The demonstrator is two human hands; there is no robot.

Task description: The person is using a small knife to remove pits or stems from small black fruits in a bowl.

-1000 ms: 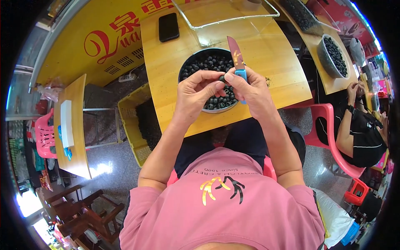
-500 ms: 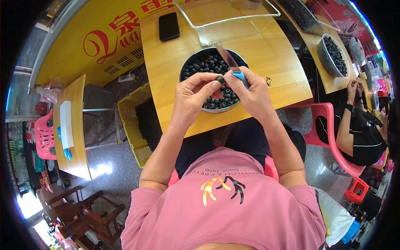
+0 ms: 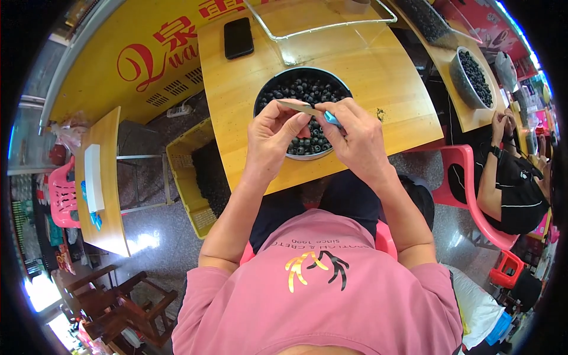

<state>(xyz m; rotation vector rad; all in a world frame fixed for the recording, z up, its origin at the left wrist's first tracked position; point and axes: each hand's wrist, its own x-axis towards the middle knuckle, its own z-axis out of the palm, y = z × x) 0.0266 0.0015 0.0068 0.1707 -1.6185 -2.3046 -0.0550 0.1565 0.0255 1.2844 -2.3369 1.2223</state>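
Note:
My right hand [image 3: 356,131] is closed around the blue handle of a small knife [image 3: 300,108]. Its blade points left, lying across the fingertips of my left hand [image 3: 267,136]. Those left fingers are pinched together on a small dark round piece, mostly hidden by the blade and fingers. Below both hands stands a round bowl [image 3: 307,158] with a pale rim. Many dark, round, berry-sized pieces [image 3: 305,89] fill it, several with a pale ring at one end. Something red shows between my hands; I cannot make out what it is.
The bowl rests on a wooden table [image 3: 378,71] with a black phone [image 3: 238,38] and a clear, white-rimmed container [image 3: 331,32]. Left of the table is a yellow crate [image 3: 188,177] with dark contents. At right, a person [image 3: 512,183] sits near another filled bowl [image 3: 455,77].
The knife has swung from pointing up and away to lying nearly level, its blade now over my left fingertips. My right hand has turned with it. The dark piece, visible before, is now mostly covered.

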